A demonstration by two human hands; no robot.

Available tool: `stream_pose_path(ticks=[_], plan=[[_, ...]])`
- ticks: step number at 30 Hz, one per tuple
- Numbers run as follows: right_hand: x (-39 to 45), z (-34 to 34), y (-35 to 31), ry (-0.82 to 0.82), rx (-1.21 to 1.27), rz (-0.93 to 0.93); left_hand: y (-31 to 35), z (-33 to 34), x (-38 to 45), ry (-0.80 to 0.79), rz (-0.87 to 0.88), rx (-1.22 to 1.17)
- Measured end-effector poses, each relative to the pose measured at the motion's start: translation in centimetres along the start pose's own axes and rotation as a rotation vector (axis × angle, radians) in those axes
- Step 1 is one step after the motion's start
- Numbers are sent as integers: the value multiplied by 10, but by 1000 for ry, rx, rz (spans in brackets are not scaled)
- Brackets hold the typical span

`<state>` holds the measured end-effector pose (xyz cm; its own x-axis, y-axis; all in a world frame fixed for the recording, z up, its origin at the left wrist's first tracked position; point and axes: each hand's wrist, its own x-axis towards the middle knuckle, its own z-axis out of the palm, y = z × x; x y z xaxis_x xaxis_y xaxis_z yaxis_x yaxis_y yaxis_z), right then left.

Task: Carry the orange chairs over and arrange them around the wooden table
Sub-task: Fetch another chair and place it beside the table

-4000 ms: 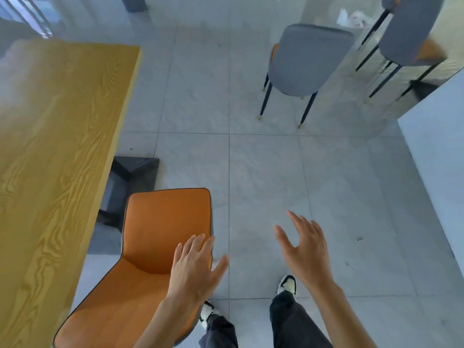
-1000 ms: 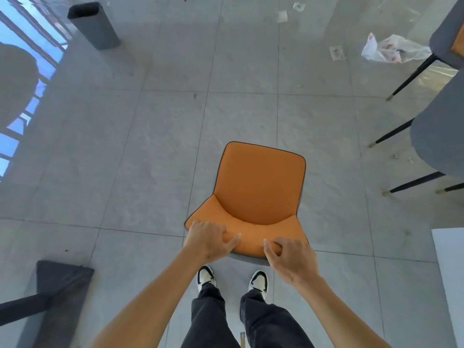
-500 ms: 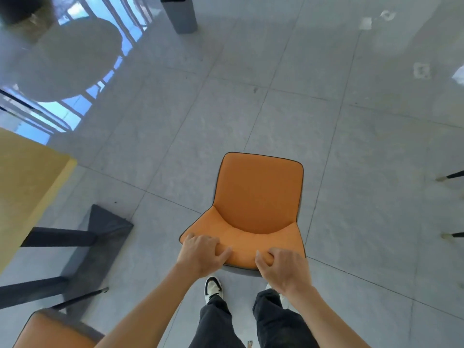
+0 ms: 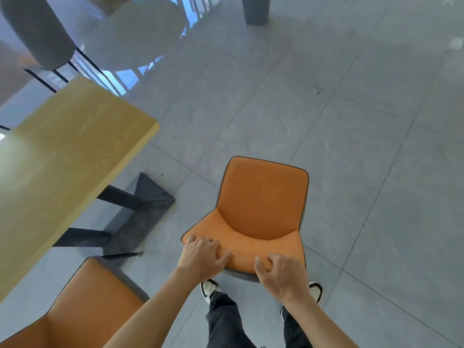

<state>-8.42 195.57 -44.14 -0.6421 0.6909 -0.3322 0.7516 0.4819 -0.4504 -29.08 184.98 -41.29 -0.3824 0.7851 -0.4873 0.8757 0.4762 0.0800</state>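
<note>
Both hands' grip curled over padded top edge of orange chair (image 4: 263, 204): left hand (image 4: 202, 257), right hand (image 4: 282, 273).

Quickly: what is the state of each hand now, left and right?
Left hand: grips the backrest top of the carried orange chair.
Right hand: grips the same backrest top.

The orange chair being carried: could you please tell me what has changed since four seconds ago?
Both hands, open in the air then, now grip the top edge of an orange chair: left hand, right hand. It has been brought beside the wooden table. The other orange chair stays at the table.
</note>
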Motion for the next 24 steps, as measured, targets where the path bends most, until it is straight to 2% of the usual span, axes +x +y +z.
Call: stream_pose_path(ticks=[12, 24], plan=[[12, 85, -185, -51, -13, -23, -193, 2, -45, 4, -103, -41], [48, 143, -309, -128, 44, -101, -318, -9, -59, -25, -257, -35]])
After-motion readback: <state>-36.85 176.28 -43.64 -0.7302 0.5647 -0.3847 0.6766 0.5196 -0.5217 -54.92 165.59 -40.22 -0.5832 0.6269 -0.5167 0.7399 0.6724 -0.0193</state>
